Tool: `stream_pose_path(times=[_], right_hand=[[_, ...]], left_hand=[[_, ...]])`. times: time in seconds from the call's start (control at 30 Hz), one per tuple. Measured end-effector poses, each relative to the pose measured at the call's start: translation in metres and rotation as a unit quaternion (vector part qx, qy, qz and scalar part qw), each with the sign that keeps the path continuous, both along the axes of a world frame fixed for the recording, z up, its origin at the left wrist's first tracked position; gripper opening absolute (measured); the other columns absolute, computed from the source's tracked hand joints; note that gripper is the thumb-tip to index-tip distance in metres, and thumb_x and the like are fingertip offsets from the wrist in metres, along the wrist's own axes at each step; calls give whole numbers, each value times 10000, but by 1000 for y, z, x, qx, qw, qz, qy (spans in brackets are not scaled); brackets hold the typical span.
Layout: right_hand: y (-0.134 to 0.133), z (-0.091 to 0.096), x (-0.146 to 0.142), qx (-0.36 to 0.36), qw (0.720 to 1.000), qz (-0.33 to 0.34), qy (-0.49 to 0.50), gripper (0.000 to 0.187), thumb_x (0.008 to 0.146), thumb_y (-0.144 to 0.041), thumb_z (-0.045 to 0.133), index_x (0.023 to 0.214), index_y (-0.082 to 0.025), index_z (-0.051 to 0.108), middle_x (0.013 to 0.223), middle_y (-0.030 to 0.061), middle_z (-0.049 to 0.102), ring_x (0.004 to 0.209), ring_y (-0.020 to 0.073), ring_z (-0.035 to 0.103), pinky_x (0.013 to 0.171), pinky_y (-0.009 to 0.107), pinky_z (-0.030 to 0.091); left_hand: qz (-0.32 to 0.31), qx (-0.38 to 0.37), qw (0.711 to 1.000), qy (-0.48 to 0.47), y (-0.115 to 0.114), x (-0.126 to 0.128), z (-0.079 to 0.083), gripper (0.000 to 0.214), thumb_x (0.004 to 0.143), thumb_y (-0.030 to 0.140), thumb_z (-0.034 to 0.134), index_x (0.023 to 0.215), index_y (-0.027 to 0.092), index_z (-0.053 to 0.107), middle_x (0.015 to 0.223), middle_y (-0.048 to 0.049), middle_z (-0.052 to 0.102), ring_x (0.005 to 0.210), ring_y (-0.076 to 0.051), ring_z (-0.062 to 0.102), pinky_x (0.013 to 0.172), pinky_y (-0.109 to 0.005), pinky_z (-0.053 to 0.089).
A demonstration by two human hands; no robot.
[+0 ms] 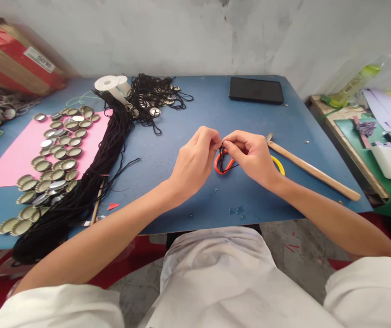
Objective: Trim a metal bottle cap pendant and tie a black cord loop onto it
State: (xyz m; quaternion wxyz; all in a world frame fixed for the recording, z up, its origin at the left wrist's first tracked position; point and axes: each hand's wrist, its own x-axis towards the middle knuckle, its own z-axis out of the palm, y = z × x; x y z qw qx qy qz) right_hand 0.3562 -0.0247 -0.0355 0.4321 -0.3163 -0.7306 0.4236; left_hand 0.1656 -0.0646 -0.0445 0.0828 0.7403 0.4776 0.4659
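Fingertips of my left hand [197,159] and my right hand [253,157] meet above the middle of the blue table [168,200], both pinched on a thin black cord [222,157]. Loose strands of the cord hang below the fingers. Under them lies an orange loop [218,167], which looks like a scissor handle; a yellow loop [279,166] shows beyond my right wrist. The rest of that tool is hidden by my right hand. A hammer [313,169] with a wooden handle lies just right of that hand, its head partly covered.
At the left, many bottle caps [60,152] lie on pink paper [7,157] beside a long bundle of black cords [110,150]. A white spool [110,84], corded caps [154,98] and a phone [256,90] are farther back. A taped box [18,59] stands back left.
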Motion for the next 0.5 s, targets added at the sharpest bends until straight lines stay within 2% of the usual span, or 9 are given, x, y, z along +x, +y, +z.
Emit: stream_pose_path(times=[0.1,0.2,0.37,0.5], right_hand=[[-1,0,1,17,1000,-7,-9,243,1061,-415,685,967,-201,752,782,3,676,675,143,537,635,298,434],[-1,0,2,41,999,-13,-23,210,1071,-358,662,966,-201,756,786,-2,675,684,140,536,655,303,430],[-1,0,2,50,998,-18,-35,225,1076,-362,662,947,-203,757,787,0,683,685,143,552,653,306,429],[-1,2,2,51,997,-27,-45,238,1077,-378,660,938,-206,748,768,-2,676,667,143,547,625,306,412]], left_hand=[[6,-4,1000,7,-1,1,3,84,1120,260,521,1112,258,604,1073,-28,701,929,-175,652,839,-290,503],[6,-5,999,32,-3,1,7,160,1133,248,492,1132,257,652,1124,-51,715,928,-185,660,811,-297,482],[24,-3,998,60,-4,0,10,179,1136,271,532,1012,243,657,1032,-47,712,861,-182,624,754,-311,416],[16,-21,999,21,-2,0,10,151,1108,263,544,977,244,615,997,-35,714,863,-182,628,779,-305,457]])
